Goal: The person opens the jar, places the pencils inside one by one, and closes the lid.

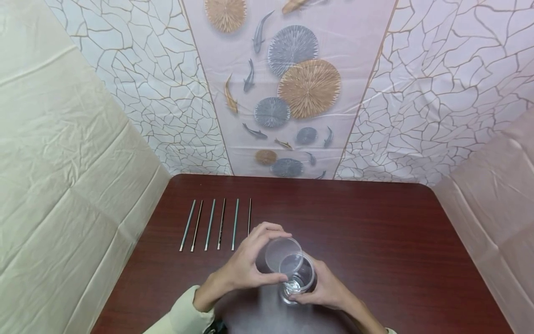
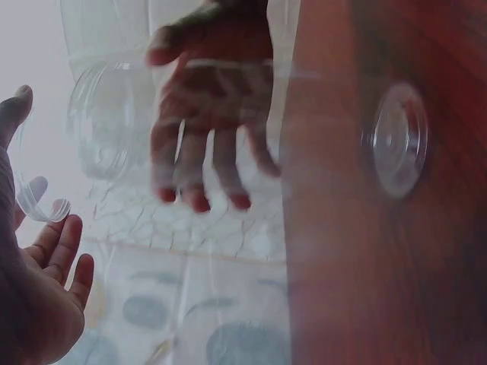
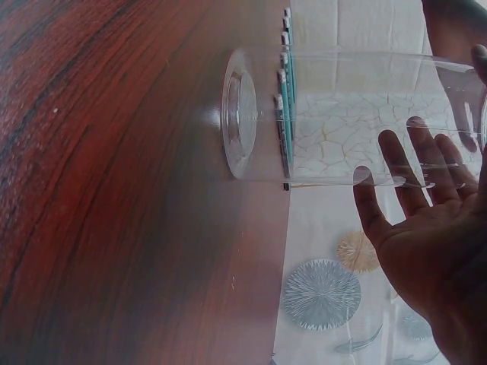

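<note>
Pinching clear lid [image 1: 278, 253] with left hand [image 1: 250, 262] at 11 o'clock from jar [image 1: 295, 283] | gripping jar with right hand [image 1: 328, 286], near 6 o'clock side of table [image 1: 375, 222] | done, as judged: lid already off | remaining, seemingly: six pencils [image 1: 210, 225], toward 10 o'clock, outside jar

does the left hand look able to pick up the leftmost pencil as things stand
Probably not without letting go first: the left hand holds the clear lid, though nothing covers the leftmost pencil.
</note>
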